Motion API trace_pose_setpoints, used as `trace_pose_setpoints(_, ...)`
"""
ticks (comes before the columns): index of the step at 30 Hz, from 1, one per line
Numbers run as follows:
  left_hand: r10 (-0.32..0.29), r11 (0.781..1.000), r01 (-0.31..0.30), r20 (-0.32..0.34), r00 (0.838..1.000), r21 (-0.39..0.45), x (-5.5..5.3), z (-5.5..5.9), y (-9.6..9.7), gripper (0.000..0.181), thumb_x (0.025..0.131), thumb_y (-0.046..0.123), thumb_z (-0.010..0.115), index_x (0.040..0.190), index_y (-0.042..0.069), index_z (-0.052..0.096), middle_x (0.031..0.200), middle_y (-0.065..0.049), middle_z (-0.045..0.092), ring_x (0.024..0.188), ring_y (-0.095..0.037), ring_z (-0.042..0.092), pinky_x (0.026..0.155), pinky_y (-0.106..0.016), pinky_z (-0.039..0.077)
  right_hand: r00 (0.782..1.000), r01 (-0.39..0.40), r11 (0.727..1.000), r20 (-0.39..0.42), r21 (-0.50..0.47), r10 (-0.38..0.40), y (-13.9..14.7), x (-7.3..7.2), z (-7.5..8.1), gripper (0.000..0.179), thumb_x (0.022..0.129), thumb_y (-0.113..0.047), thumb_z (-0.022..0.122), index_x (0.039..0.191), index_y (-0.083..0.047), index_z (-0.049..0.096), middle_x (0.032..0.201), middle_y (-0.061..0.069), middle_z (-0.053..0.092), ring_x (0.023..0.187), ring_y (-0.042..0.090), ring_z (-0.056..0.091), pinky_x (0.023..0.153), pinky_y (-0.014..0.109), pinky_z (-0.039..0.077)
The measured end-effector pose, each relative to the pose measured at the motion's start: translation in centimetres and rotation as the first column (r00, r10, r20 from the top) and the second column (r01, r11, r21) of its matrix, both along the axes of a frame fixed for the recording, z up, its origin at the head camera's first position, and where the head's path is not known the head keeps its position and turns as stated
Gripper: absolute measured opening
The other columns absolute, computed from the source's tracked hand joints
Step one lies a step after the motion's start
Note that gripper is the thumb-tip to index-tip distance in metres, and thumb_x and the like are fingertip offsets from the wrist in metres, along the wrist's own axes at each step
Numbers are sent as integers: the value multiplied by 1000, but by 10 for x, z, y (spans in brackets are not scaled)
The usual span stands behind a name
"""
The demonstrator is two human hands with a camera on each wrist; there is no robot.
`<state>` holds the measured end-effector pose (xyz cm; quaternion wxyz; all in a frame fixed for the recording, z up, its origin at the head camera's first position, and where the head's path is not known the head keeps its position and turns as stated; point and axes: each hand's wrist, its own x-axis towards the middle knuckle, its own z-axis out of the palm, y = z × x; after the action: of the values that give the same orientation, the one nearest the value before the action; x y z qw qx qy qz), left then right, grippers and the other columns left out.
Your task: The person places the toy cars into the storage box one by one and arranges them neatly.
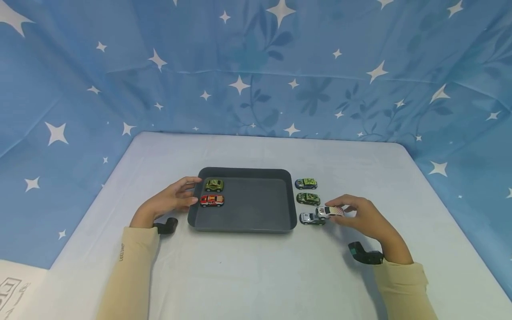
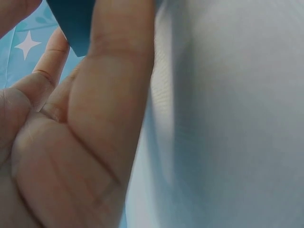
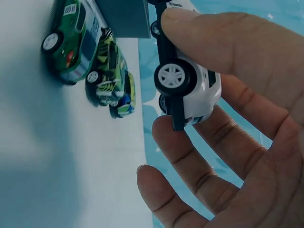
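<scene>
Toy car [image 1: 331, 212], white, right of centre in head frame: pinched in right hand [image 1: 363, 216], far end cut off in right-wrist view; partly hides silver car [image 1: 310, 218]. Left hand [image 1: 167, 198]: fingers extended at left rim of tray [image 1: 256, 204]; fingertip contact unclear.

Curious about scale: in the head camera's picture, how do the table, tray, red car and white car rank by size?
1. Table
2. Tray
3. Red car, white car: unranked; they look close, and the right hand holds the white one, perhaps nearer the camera.
</scene>
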<state>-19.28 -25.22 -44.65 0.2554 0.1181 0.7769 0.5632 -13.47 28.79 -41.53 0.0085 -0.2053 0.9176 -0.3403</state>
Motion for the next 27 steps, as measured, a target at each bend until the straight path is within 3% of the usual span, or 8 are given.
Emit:
trace_pose_setpoints(12, 1, 1000, -1, 0, 1000, 19, -2, -1, 0, 75, 109, 9, 67, 169, 1, 22, 170, -36, 28, 155, -54, 34, 107, -54, 55, 998, -61, 997, -34, -46, 59, -15, -3, 6, 36, 86, 0, 90, 120, -2, 80, 117, 11, 78, 103, 3, 64, 85, 34, 59)
trace_pose_setpoints(20, 5, 1000, -5, -5, 1000, 0, -2, 0, 1, 76, 109, 12, 68, 169, 1, 24, 172, -35, 22, 158, -55, 26, 110, -60, 51, 995, -99, 993, -30, -55, 98, -26, -6, 6, 35, 87, 0, 89, 120, -2, 79, 114, 7, 77, 100, 4, 64, 85, 36, 60)
trace_pose_setpoints(27, 8, 1000, -8, -2, 1000, 0, -3, -1, 0, 74, 109, 10, 67, 168, 1, 25, 172, -35, 23, 156, -54, 31, 110, -60, 51, 992, -122, 990, -48, -69, 119, -35, -8, 5, 35, 87, 1, 89, 121, -2, 79, 115, 8, 77, 100, 3, 64, 85, 34, 61)
